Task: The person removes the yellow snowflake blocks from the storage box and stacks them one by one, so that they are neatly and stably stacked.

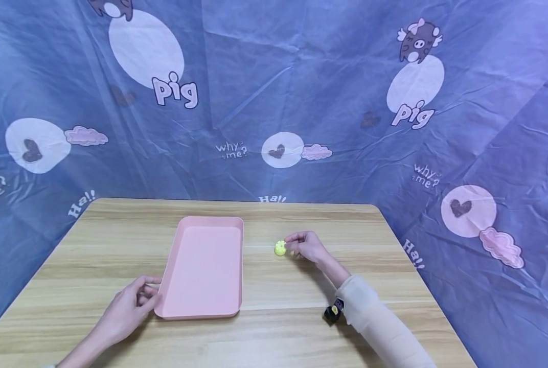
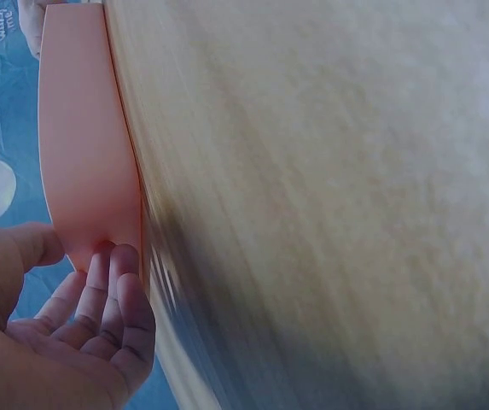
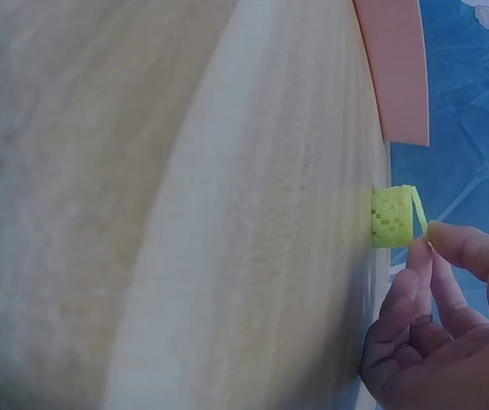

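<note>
On the wooden table lies a shallow pink rectangular tray [image 1: 205, 276]. My left hand [image 1: 129, 309] grips its near-left side, the thumb by the rim and the fingers curled against the outer wall [image 2: 90, 145] in the left wrist view. To the right of the tray stands a small yellow-green basket [image 1: 280, 248] with a woven pattern round its wall. Between thumb and index finger my right hand [image 3: 445, 316] pinches the thin handle [image 3: 421, 209] at the basket's top. The other fingers of that hand are curled below, and the basket's base sits at the table surface.
The light wooden table [image 1: 283, 337] ends at a far edge against a blue printed cloth [image 1: 255, 92], which also hangs along both sides. A small black device [image 1: 334, 311] is on the right wrist beside the pale sleeve [image 1: 375, 317].
</note>
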The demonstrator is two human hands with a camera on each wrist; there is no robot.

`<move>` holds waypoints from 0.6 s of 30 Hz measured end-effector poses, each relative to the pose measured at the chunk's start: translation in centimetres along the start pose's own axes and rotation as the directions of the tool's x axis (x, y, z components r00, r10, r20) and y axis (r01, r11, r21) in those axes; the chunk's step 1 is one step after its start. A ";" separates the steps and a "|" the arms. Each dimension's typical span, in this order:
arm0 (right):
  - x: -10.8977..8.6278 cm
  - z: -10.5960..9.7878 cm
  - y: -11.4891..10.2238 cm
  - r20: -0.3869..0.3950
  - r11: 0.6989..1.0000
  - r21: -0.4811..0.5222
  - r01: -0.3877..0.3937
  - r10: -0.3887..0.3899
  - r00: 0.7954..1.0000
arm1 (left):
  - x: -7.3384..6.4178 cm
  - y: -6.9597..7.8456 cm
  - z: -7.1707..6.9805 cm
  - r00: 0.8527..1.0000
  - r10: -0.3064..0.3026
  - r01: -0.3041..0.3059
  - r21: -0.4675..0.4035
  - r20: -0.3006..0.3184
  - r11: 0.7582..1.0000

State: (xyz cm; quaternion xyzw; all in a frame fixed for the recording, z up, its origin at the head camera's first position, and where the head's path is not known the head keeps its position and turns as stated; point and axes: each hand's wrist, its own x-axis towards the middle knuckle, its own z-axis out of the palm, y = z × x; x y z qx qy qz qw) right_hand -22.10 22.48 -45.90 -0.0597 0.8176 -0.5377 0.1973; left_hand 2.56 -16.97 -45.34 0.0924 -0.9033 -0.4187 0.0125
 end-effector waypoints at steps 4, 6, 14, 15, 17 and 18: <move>0.0 0.0 0.3 0.003 1.000 -0.001 0.016 -0.016 1.000 | 0.0 0.0 0.0 1.000 -0.002 0.002 -0.001 0.000 1.000; 0.0 0.0 0.3 0.002 1.000 0.000 0.021 -0.021 1.000 | 0.0 0.0 0.0 1.000 -0.002 0.002 -0.001 0.000 1.000; -0.1 0.1 0.4 0.010 1.000 -0.009 0.018 -0.018 1.000 | 0.0 0.0 0.0 1.000 -0.006 0.006 -0.004 0.000 1.000; -0.1 0.2 0.4 0.011 1.000 -0.008 0.016 -0.016 1.000 | 0.0 0.0 0.0 1.000 -0.007 0.007 -0.005 0.000 1.000; -0.1 0.1 0.4 0.015 1.000 -0.002 0.016 -0.016 1.000 | 0.0 0.0 0.0 1.000 -0.008 0.008 -0.004 -0.002 1.000; -0.1 0.1 0.4 0.015 1.000 0.005 0.018 -0.018 1.000 | 0.0 0.0 0.0 1.000 -0.007 0.007 -0.002 -0.003 1.000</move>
